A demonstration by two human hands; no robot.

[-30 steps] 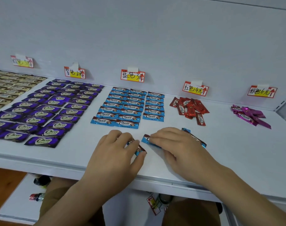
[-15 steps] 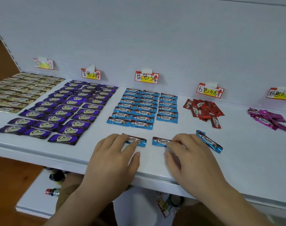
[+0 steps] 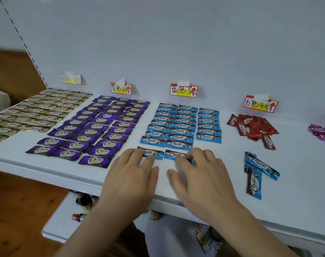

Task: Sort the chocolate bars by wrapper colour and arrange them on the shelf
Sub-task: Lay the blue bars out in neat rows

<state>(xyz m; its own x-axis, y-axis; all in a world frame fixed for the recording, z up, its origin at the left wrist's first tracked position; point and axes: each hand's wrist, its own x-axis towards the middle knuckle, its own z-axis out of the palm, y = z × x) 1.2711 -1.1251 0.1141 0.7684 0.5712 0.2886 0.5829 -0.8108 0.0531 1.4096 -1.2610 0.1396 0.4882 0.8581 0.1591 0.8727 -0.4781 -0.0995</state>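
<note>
On the white shelf [image 3: 296, 191] the bars lie in groups by colour: gold rows [image 3: 37, 114] at the left, purple rows [image 3: 95, 127], blue rows [image 3: 182, 123] in the middle. My left hand [image 3: 132, 173] lies flat with its fingertips on a blue bar [image 3: 154, 152] just in front of the blue rows. My right hand [image 3: 200, 173] presses its fingertips on a second blue bar [image 3: 173, 154] beside it. Two loose blue bars [image 3: 258, 169] lie crossed to the right.
A loose heap of red bars [image 3: 254, 127] sits under the red price tag [image 3: 259, 104]. Pink bars [image 3: 322, 132] lie at the right edge. Price tags line the back wall. A lower shelf with small bottles [image 3: 80, 217] shows below the front edge.
Both hands have slid the two blue bars away from me, up to the front of the blue rows. The camera has turned left, so the pink bars have shifted nearly out of view.
</note>
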